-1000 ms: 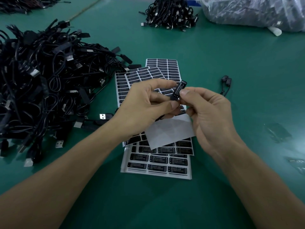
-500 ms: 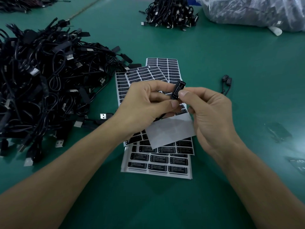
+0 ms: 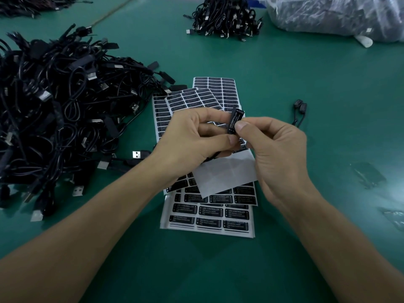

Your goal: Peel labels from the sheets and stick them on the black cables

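A green counter [image 3: 306, 84] carries fanned label sheets [image 3: 209, 213] at its middle, a big pile of black cables [image 3: 54, 110] along its left edge, and a smaller heap [image 3: 225, 16] by the far edge. Above the sheets, the left hand [image 3: 192, 141] curls round one cable's controller block [image 3: 233, 120], which bears an "LED CONTROLLER" label. The right hand [image 3: 277, 154] pinches that block between thumb and forefinger.

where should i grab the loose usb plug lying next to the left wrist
Pinch the USB plug by its black housing, just behind the silver tip, coming down from above. It lies flat on the green table with the tip pointing left, and nothing covers its top.
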Demonstrator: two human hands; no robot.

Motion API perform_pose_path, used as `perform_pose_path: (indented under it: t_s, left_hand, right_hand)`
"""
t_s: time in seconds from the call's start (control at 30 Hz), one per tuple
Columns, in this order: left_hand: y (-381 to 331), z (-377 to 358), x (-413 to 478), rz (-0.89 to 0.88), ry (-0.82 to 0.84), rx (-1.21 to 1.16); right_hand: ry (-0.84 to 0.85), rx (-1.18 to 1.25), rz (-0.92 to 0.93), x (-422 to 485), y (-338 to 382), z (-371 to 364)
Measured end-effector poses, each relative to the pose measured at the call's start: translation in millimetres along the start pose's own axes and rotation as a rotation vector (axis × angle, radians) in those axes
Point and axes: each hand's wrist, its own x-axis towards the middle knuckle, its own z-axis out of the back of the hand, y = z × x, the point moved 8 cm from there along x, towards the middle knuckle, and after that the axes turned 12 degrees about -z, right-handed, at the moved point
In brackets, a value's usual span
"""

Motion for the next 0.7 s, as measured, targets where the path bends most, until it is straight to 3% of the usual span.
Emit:
perform_pose_path:
  t_s: [0.7]
  left_hand:
    - [2.9, -0.5, 1.4, -0.006, 0.036, -0.010]
  right_hand:
    - [-0.031, -0.066, 0.105, -2.9, 6.8, 1.1]
